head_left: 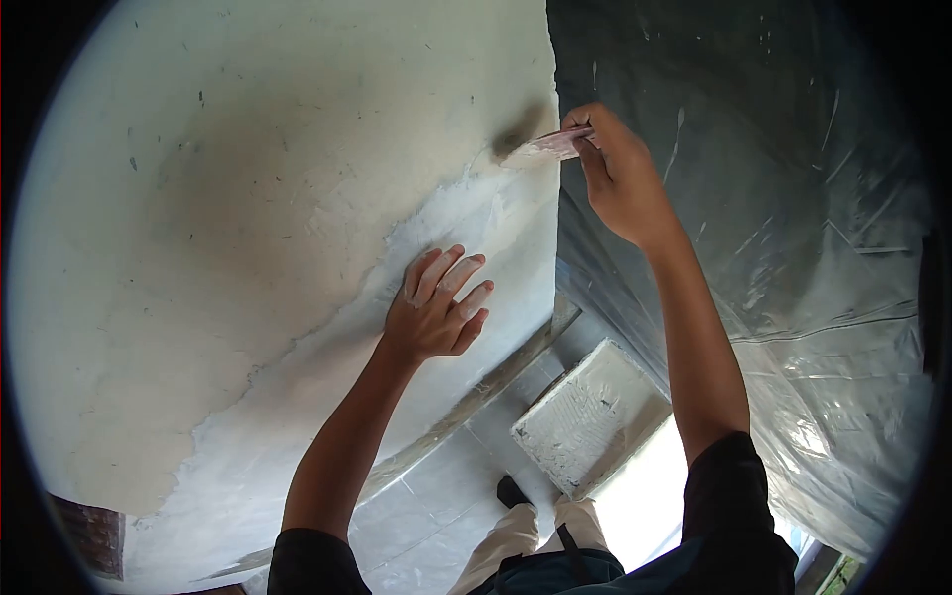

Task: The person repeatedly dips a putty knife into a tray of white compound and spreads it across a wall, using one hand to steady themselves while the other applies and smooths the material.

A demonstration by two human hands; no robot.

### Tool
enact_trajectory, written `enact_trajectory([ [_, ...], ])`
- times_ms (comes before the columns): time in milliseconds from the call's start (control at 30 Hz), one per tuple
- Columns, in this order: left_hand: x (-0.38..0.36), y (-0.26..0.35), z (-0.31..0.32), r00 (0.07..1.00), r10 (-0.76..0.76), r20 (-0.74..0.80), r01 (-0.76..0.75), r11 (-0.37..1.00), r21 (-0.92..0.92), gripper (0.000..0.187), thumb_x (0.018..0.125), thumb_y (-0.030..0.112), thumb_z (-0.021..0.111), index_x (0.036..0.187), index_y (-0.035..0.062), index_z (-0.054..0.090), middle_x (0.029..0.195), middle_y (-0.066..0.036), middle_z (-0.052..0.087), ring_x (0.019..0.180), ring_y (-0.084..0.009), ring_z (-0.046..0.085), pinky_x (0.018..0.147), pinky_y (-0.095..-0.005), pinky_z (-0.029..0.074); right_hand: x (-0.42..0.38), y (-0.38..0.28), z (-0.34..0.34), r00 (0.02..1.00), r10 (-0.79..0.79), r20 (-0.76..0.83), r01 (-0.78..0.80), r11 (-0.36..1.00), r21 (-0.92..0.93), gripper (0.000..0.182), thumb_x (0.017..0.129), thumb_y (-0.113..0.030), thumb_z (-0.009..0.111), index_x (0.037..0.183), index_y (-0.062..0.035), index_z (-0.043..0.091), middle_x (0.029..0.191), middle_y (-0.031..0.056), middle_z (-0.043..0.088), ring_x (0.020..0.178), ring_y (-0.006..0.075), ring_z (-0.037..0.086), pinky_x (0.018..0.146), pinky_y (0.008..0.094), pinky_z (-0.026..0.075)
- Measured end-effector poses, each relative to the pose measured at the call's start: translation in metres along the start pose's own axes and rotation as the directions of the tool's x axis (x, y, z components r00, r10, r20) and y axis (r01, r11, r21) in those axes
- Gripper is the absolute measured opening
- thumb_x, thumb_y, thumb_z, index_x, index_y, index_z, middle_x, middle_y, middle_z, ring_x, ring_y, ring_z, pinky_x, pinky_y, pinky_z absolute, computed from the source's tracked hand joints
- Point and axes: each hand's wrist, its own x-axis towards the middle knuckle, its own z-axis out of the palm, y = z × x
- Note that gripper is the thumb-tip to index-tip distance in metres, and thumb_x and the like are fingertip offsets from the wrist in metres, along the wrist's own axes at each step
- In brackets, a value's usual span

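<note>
My right hand (617,178) grips a flat, pinkish scraper (543,149) smeared with white, its blade edge right at the surface of the wall (288,149) near the vertical corner. My left hand (438,302) is lower and to the left, over the wall; its fingers are apart, lightly bent and streaked with white paste, and it holds nothing. A band of fresh white plaster (327,357) runs diagonally along the lower wall with a ragged upper edge. Above it the wall is beige with small dark nicks.
A shallow tray (521,436) with whitish paste inside stands on the tiled floor (426,521) by my feet. Spattered dark plastic sheeting (734,248) hangs to the right of the wall corner. A dark brown panel (91,534) shows at lower left.
</note>
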Motion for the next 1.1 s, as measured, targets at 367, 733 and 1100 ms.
enact_trajectory([
  [367,0.002,0.002,-0.001,0.998,-0.018,0.068,0.018,1.000,0.002,0.035,0.083,0.024,0.060,0.116,0.0176,0.052,0.130,-0.008,0.048,0.125,-0.0282,0.043,0.100,-0.0495,0.040,0.040,0.006,-0.004,0.968,0.238,0.082,-0.245,0.964,0.102,0.025,0.088,0.006,0.049,0.111,-0.0025,0.052,0.086,0.0161,0.059,0.073,0.0270,0.055,0.070,0.0344,0.045],
  [733,0.000,0.002,0.001,0.998,0.001,0.070,-0.002,1.000,0.003,0.032,0.085,0.026,0.058,0.115,0.0165,0.052,0.128,-0.009,0.050,0.122,-0.0309,0.045,0.100,-0.0506,0.039,0.037,0.016,-0.001,0.971,0.227,0.075,-0.239,0.939,0.246,0.024,0.090,0.003,0.047,0.112,-0.0037,0.052,0.079,0.0079,0.053,0.068,0.0130,0.048,0.064,0.0284,0.041],
  [1100,0.002,0.000,-0.001,0.997,0.001,0.080,-0.001,1.000,-0.005,0.031,0.084,0.025,0.058,0.114,0.0158,0.053,0.128,-0.009,0.050,0.122,-0.0308,0.045,0.099,-0.0502,0.039,0.034,0.019,0.005,0.967,0.250,0.057,-0.253,0.892,0.375,0.023,0.092,-0.001,0.048,0.114,-0.0049,0.054,0.075,0.0013,0.048,0.071,0.0114,0.044,0.067,0.0257,0.039],
])
